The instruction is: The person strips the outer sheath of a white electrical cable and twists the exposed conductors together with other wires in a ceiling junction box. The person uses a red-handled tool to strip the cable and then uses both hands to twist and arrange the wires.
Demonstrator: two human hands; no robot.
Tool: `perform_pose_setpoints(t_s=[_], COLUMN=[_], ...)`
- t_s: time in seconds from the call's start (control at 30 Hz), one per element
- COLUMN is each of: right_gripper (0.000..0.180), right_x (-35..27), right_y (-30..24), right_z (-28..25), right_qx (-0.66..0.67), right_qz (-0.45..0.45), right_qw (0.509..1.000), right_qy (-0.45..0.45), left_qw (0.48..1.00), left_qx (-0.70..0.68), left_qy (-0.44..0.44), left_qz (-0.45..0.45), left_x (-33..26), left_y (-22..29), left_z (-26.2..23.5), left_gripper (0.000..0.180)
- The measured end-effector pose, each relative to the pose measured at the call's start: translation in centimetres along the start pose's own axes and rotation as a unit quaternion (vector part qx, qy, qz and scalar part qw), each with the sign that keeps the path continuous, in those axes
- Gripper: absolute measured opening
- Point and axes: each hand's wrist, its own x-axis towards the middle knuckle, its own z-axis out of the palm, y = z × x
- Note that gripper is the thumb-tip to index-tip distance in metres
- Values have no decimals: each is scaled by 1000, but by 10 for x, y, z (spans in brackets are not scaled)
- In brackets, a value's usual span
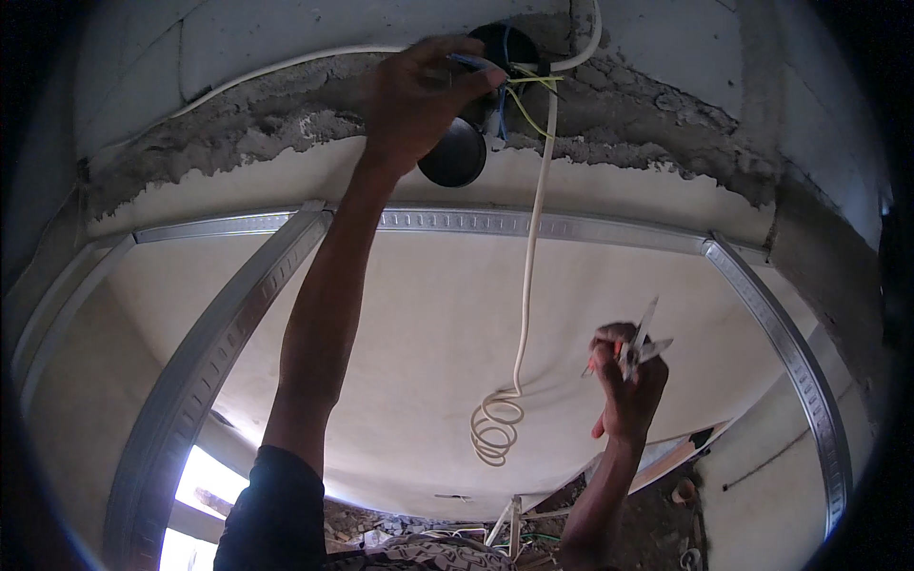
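The view looks from a wide fisheye camera worn on the person's head, facing the left hand [411, 107] at upper centre and the right hand [626, 388] right of centre. Forearms [322, 324] enter near, from the lower edge; metal studs [208, 366] bow toward the rim.

The left hand [414, 105] hides the upper left of the black lid [453, 157] and part of the blue wire [469, 61]. The right hand [624, 385], slightly blurred, covers most of the tool's [645, 338] handles. The upper edge cuts off the cable [592, 43]; the lower, the sleeve [276, 514]. Floor debris [386, 526] is too small to tell.
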Motion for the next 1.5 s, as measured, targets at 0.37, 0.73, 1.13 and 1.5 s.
perform_pose_setpoints(t_s=[0.37, 0.73, 1.13, 1.5], right_gripper=[35, 36, 28, 26], right_x=[103, 203, 195, 194], right_y=[-76, -107, -150, -191], right_z=[33, 60, 68, 57], right_qx=[-96, -195, -204, -207], right_qz=[-178, -330, -164, -43], right_qw=[978, 924, 957, 961], right_qy=[50, -13, -123, -179], left_qw=[988, 992, 978, 818], left_qx=[142, 117, 142, 488], left_qy=[-17, 1, 51, -25], left_qz=[59, 35, 140, 303], left_x=[6, 3, 7, 13], left_y=[-17, -9, -19, 49], left_z=[0, 13, 6, 8], left_gripper=[27, 29, 33, 20])
